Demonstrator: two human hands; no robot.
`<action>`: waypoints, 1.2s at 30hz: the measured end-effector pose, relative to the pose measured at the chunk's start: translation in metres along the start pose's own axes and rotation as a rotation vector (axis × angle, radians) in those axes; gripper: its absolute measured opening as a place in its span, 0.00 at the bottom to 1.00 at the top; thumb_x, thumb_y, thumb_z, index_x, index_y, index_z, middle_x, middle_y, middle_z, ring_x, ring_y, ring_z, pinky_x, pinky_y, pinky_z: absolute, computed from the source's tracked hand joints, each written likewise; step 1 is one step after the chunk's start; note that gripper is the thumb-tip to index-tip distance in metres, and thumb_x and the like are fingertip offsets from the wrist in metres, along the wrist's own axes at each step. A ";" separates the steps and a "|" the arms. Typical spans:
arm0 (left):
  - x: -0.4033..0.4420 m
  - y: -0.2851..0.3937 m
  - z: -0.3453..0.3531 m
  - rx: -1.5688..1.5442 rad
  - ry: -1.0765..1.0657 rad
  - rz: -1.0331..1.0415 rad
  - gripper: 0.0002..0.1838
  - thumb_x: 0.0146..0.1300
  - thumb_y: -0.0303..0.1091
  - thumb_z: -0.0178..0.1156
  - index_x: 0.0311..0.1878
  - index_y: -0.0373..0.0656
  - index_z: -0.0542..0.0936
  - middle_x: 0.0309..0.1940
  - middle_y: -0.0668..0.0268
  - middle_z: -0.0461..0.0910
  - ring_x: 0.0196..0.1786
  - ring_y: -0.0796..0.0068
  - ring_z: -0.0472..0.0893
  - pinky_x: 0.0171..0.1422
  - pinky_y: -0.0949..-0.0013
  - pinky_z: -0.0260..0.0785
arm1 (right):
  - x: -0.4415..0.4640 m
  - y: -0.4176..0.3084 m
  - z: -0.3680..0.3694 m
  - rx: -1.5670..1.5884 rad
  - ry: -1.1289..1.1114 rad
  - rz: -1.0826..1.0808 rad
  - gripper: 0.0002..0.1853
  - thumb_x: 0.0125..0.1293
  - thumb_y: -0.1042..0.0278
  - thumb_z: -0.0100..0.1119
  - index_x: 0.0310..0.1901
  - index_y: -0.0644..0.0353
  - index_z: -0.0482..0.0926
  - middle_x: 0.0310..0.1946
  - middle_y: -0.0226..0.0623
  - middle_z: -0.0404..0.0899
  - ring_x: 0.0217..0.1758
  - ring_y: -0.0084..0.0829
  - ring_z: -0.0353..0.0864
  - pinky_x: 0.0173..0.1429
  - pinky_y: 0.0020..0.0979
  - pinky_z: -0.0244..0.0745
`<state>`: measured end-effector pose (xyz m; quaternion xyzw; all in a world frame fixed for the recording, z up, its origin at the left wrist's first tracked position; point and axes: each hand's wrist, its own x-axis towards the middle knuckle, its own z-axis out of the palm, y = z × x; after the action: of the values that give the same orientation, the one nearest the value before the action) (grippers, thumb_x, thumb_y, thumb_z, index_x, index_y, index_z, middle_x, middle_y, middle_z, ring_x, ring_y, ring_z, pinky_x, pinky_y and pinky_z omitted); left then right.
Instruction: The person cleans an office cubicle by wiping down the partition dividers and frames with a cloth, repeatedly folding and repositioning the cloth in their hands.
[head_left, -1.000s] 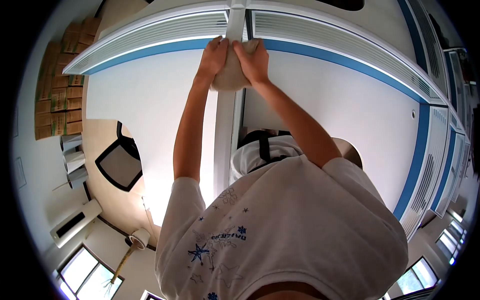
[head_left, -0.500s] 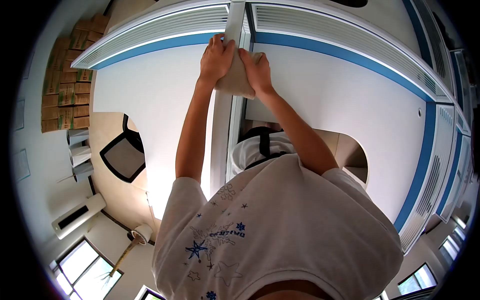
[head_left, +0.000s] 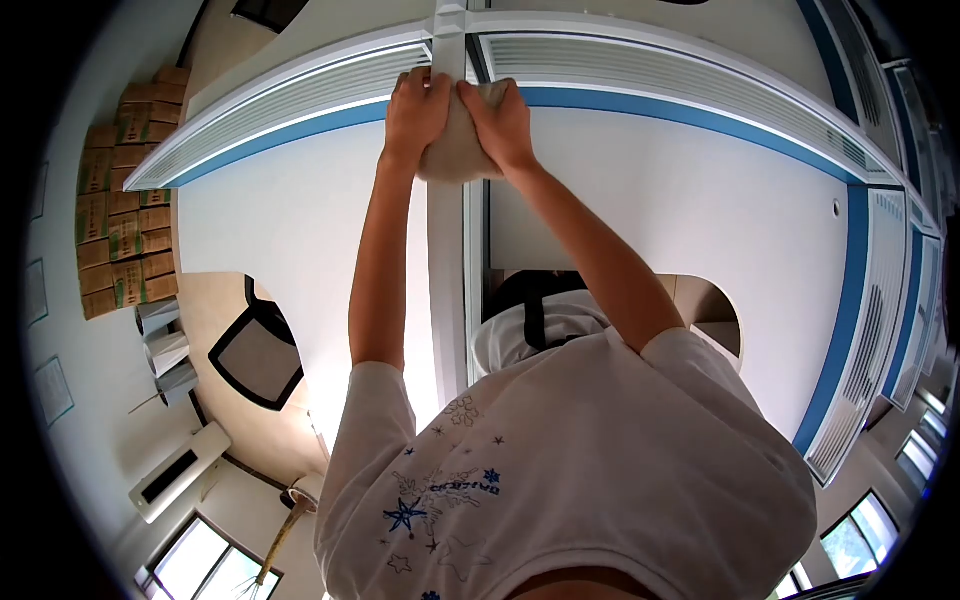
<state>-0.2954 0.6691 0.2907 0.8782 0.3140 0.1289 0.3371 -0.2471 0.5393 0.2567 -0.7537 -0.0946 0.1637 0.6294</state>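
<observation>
A beige cloth [head_left: 455, 152] lies folded over the white top rail [head_left: 447, 290] of a desk partition, close to where the partition meets a crossing one. On its left side is my left hand [head_left: 416, 118], fingers curled over the cloth and the rail's edge. My right hand [head_left: 502, 125] grips the cloth from the right, thumb toward the middle. Both arms reach forward, nearly straight. The fingertips are partly hidden behind the rail and cloth.
White desks [head_left: 300, 190] flank the partition. A louvred crossing partition [head_left: 650, 75] with a blue band runs behind them. A dark-framed chair [head_left: 258, 355] stands at left, and stacked cardboard boxes [head_left: 125, 215] line the wall. A bag-like white and black item [head_left: 540, 325] is below me.
Both hands and the cloth have slid a little farther along the rail, toward the crossing partition. The view has tilted slightly, showing more beyond that partition.
</observation>
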 end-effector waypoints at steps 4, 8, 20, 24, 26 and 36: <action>0.043 0.010 0.002 -0.040 -0.026 -0.043 0.28 0.64 0.51 0.53 0.57 0.38 0.81 0.53 0.45 0.82 0.58 0.44 0.80 0.65 0.53 0.70 | 0.034 -0.022 0.000 -0.068 -0.002 0.045 0.36 0.59 0.34 0.65 0.46 0.68 0.73 0.39 0.59 0.85 0.45 0.56 0.86 0.48 0.46 0.81; 0.054 0.012 0.003 -0.013 -0.028 -0.103 0.30 0.61 0.54 0.56 0.55 0.36 0.82 0.52 0.45 0.84 0.58 0.45 0.81 0.64 0.54 0.70 | 0.040 -0.026 0.002 -0.129 0.032 0.018 0.39 0.58 0.31 0.62 0.50 0.67 0.73 0.44 0.60 0.84 0.52 0.56 0.85 0.56 0.48 0.79; -0.003 0.005 -0.001 -0.110 0.012 -0.132 0.49 0.49 0.65 0.67 0.66 0.36 0.72 0.57 0.47 0.80 0.58 0.50 0.82 0.64 0.56 0.74 | 0.019 0.008 -0.008 -0.096 0.006 0.082 0.50 0.55 0.27 0.63 0.58 0.74 0.72 0.53 0.64 0.81 0.58 0.59 0.80 0.62 0.47 0.75; -0.041 0.008 -0.013 -0.318 -0.088 -0.168 0.50 0.50 0.62 0.69 0.67 0.34 0.67 0.58 0.46 0.78 0.58 0.52 0.81 0.60 0.56 0.76 | -0.004 0.019 -0.008 0.080 -0.030 0.094 0.45 0.56 0.33 0.69 0.55 0.74 0.72 0.50 0.60 0.81 0.55 0.51 0.83 0.58 0.42 0.77; -0.055 0.007 -0.015 -0.334 -0.083 -0.175 0.48 0.52 0.61 0.69 0.67 0.34 0.67 0.58 0.46 0.78 0.58 0.52 0.81 0.60 0.57 0.75 | -0.042 -0.004 -0.021 0.121 -0.027 0.124 0.39 0.58 0.41 0.73 0.54 0.72 0.73 0.48 0.51 0.82 0.50 0.38 0.84 0.52 0.35 0.79; -0.037 -0.002 -0.013 -0.708 -0.133 -0.322 0.46 0.57 0.53 0.73 0.66 0.27 0.64 0.57 0.48 0.75 0.56 0.60 0.79 0.57 0.62 0.76 | -0.017 0.002 -0.012 0.258 -0.081 -0.031 0.34 0.51 0.59 0.83 0.51 0.69 0.72 0.45 0.44 0.81 0.45 0.30 0.83 0.47 0.31 0.82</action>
<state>-0.3305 0.6535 0.2984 0.6538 0.3613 0.1176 0.6544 -0.2584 0.5225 0.2589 -0.6576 -0.1096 0.1949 0.7194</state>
